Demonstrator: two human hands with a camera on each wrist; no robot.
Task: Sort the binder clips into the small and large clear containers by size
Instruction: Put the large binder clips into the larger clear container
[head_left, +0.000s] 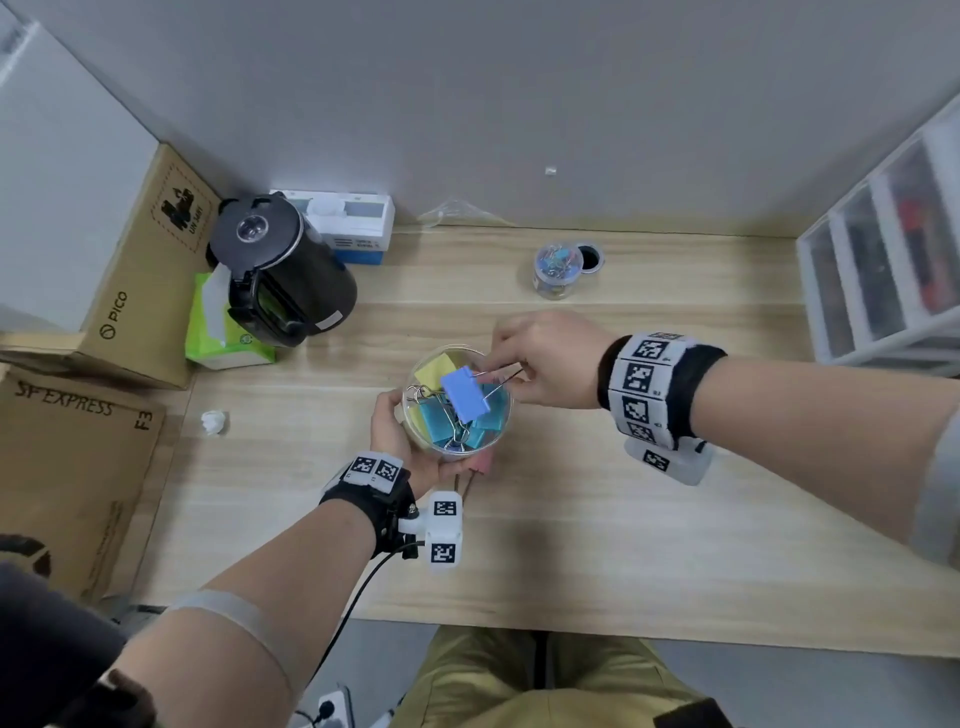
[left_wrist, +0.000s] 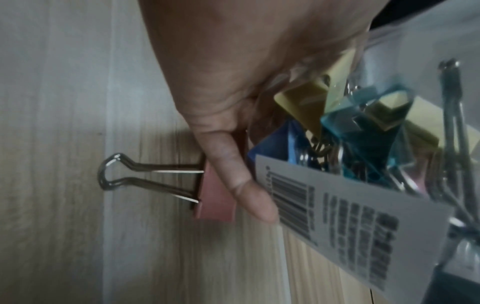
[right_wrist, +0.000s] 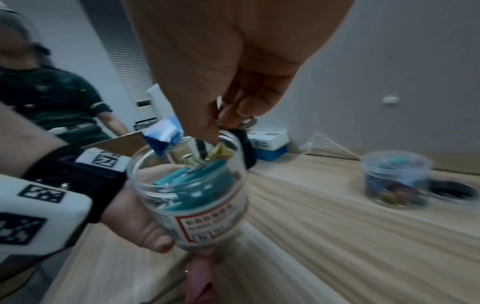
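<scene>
The large blue metal binder clip (head_left: 466, 393) hung tilted over the mouth of the large clear plastic container (head_left: 498, 375), its wire handles pointing toward the right hand (head_left: 545, 358), which pinched them from the far right. The left hand (head_left: 397, 436) gripped the container off the wooden counter (head_left: 649, 519). A pink binder clip (left_wrist: 217, 197) lay beneath on the counter, nearer the left hand.

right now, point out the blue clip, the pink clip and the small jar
blue clip (head_left: 466, 393): head view, flat blue body
pink clip (left_wrist: 217, 193): left wrist view, pink body
small jar (head_left: 557, 274): head view, clear side wall
</scene>
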